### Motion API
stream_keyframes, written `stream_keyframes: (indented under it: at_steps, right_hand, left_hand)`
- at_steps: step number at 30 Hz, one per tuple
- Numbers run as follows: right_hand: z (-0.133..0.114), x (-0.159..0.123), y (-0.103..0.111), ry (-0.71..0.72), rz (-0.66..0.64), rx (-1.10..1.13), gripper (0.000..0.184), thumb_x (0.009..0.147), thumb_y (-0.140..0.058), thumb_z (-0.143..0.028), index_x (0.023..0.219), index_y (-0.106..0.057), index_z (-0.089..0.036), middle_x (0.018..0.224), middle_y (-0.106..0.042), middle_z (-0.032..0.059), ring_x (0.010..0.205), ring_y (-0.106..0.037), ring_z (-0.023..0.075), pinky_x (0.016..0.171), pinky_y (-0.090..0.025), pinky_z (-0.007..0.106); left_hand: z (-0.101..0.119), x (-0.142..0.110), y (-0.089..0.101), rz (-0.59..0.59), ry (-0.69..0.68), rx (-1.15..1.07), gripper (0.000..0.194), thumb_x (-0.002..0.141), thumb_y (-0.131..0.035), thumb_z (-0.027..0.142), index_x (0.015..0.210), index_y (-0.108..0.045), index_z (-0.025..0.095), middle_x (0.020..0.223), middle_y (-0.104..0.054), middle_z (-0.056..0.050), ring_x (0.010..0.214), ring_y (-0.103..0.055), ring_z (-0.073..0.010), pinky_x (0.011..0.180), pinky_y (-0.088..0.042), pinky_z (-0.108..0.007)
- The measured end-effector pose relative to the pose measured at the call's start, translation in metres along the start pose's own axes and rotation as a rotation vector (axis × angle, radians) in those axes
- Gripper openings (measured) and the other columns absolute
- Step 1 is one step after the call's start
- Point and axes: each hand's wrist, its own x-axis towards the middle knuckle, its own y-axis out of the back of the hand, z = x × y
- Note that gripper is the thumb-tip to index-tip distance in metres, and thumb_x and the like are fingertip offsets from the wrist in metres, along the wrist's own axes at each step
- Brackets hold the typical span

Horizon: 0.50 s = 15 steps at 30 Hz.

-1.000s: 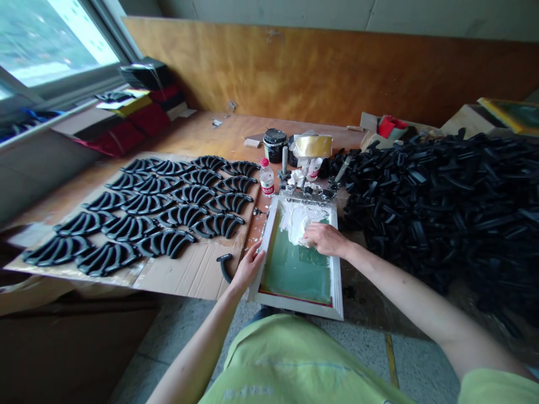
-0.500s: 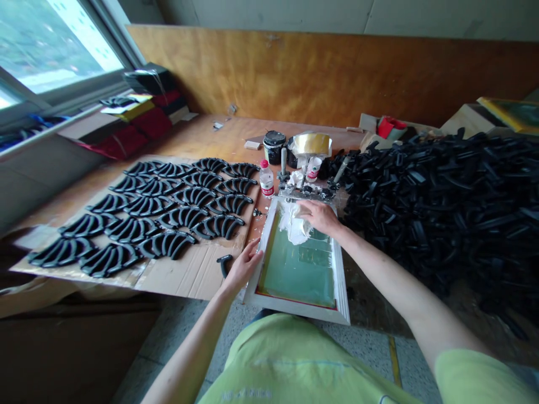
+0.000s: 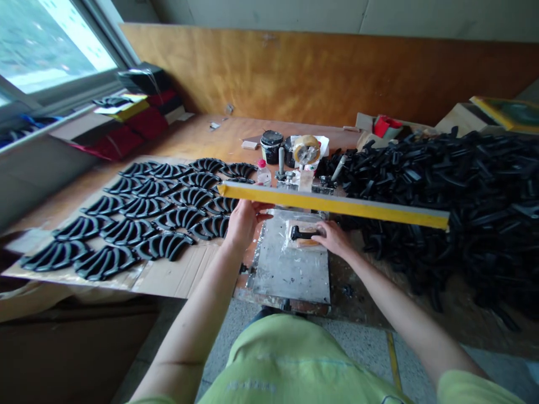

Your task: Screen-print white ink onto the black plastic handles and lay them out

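Head: right grip [image 3: 332, 239] on black piece [image 3: 305, 235]

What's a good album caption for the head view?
Left fingers at a raised frame, right fingers at a black part over the metal plate.

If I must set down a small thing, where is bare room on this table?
Mostly bare wood shows on the table between the boxes and the tubs. The plate is free on the near side of its black piece, the cardboard at its near right corner. Crowded: the right side, under the heap, and around the bottle.
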Motion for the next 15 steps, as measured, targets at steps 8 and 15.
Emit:
stream_keyframes:
  at_steps: [8,15]
  right_hand:
    - [-0.096,-0.039,-0.019,0.223,0.049,0.062,0.011,0.087,-0.059,-0.021,0.095,-0.067,-0.021,0.09,-0.061,0.006,0.088,-0.054,0.02,0.081,-0.045,0.034]
    - [-0.024,-0.071,-0.002,0.208,0.036,0.02,0.045,0.083,-0.041,0.001,0.106,-0.068,-0.026,0.097,-0.067,0.0041,0.094,-0.058,0.0194,0.082,-0.049,0.036]
  left_hand:
    - [-0.105,-0.075,0.005,-0.114,0.716,-0.035,0.056,0.083,-0.052,0.062,0.114,-0.056,0.015,0.104,-0.071,-0.014,0.084,-0.07,-0.0223,0.058,-0.054,-0.028]
    - [-0.128,-0.101,0.123,0.314,0.603,0.305,0.044,0.084,-0.044,0.055,0.083,-0.06,0.014,0.075,-0.072,-0.009,0.061,-0.067,-0.0175,0.049,-0.048,-0.024]
